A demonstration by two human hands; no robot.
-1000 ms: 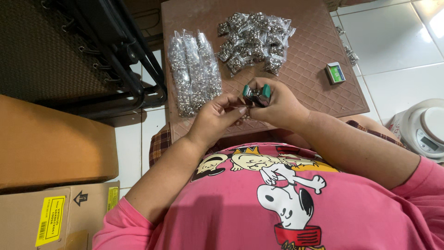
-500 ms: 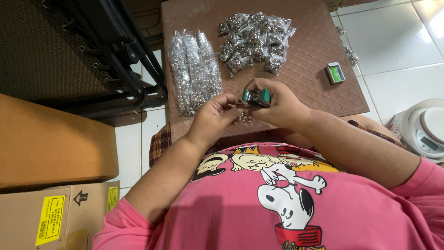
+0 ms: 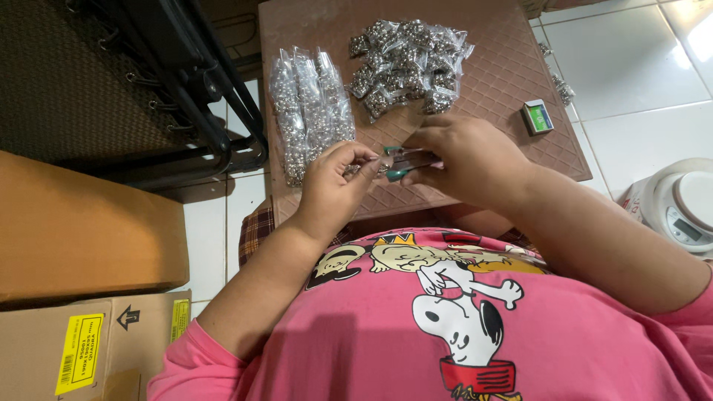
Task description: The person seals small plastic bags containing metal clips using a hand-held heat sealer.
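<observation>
My right hand (image 3: 464,156) grips a small green-handled tool (image 3: 401,162) over the near edge of a brown plastic table (image 3: 505,82). My left hand (image 3: 336,178) pinches a small clear bag of silver pieces (image 3: 356,168) right at the tool's tip. The two hands nearly touch. On the table behind them lie a row of long clear bags filled with silver beads (image 3: 308,108) and a heap of small filled packets (image 3: 408,63).
A small green and white box (image 3: 537,117) lies at the table's right edge. A white kitchen scale (image 3: 679,204) sits on the tiled floor at right. Cardboard boxes (image 3: 82,223) stand at left, a black metal frame (image 3: 193,82) behind them.
The tool in my right hand has shifted slightly left and down toward my left hand's fingertips. The bags on the table have not moved.
</observation>
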